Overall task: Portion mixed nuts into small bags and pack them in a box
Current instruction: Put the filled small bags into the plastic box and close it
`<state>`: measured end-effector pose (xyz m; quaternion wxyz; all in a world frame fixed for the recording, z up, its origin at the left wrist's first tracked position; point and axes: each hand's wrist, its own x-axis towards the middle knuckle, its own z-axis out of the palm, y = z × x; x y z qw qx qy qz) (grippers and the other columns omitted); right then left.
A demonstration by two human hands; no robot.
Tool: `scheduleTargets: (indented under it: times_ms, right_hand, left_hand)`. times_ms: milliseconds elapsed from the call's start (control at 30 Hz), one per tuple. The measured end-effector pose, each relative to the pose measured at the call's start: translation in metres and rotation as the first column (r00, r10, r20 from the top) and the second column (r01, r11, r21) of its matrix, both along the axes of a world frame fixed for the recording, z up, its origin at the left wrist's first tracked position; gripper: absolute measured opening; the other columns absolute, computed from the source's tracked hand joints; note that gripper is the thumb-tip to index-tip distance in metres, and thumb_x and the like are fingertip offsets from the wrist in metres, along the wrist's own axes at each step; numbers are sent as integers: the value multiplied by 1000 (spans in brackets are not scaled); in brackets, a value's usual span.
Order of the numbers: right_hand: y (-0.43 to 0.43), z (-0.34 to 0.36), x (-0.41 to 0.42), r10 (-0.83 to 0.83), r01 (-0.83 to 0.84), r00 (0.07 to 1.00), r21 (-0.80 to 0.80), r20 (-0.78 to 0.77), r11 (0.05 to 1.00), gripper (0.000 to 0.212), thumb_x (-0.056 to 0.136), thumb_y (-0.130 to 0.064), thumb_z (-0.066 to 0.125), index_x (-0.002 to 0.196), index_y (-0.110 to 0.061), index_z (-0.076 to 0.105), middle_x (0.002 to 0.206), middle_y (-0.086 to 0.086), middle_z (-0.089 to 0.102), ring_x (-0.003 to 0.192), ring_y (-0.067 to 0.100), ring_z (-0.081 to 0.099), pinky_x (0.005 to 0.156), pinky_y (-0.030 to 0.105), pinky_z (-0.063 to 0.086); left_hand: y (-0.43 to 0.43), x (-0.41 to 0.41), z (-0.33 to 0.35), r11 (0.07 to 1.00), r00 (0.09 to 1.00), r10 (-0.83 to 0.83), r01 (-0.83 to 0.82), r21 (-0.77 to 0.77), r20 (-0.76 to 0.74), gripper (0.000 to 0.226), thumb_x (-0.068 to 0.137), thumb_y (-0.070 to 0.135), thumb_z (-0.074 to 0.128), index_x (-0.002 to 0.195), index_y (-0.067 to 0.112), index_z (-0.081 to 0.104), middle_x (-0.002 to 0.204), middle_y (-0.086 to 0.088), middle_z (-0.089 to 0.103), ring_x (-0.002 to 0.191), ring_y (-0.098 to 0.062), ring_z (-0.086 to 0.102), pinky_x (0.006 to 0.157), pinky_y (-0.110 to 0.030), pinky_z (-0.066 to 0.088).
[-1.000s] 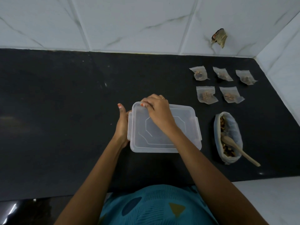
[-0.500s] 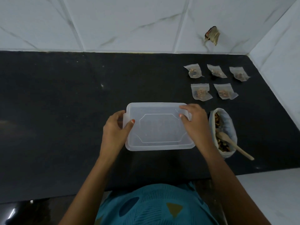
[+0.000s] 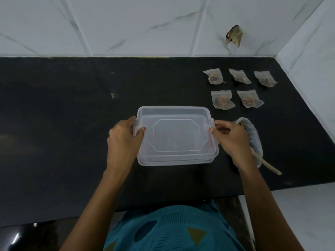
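Observation:
A clear plastic box (image 3: 175, 135) with its lid on sits in the middle of the black counter (image 3: 63, 124). My left hand (image 3: 123, 140) grips the box's left end, thumb on the lid. My right hand (image 3: 231, 140) grips the right end at the side clip. Several small clear bags of nuts (image 3: 223, 99) lie in two rows at the far right. A white bag of mixed nuts (image 3: 254, 136) lies just behind my right hand, partly hidden by it, with a wooden spoon (image 3: 266, 164) sticking out toward me.
White marble-tiled walls (image 3: 145, 24) close off the back and right side. A torn brown scrap (image 3: 233, 36) hangs on the back wall. The counter's front edge runs just before my teal clothing (image 3: 172, 229).
My right hand left the lid's far left corner and went to the box's right end. My left hand shifted to grip the left end with the thumb over the lid.

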<state>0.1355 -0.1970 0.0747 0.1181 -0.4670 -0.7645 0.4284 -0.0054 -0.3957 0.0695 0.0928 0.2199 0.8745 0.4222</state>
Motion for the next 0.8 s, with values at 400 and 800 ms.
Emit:
scheduleTargets:
  times_ms: [400,800]
  right_hand:
    - [68,10,-102,48,-45,998,127,-26,991,28,86,-16,62,113,-8,61,106,7,64,85,9,55,71,20,43]
    - [100,-55,-164,87,-93,984,32,157,995,18,85,-10,62,102,-5,61,98,13,64,76,13,55,73,25,46]
  left_hand:
    - [70,-100,9,997,995,-65,62,-34,-79,27,89,14,59,112,-1,62,107,-17,66,87,-21,63,78,-26,49]
    - [112,-157,-62,960,995,-46,69,-273,90,22,91,11,55,108,-2,59,105,-19,62,95,-29,63,84,-38,53]
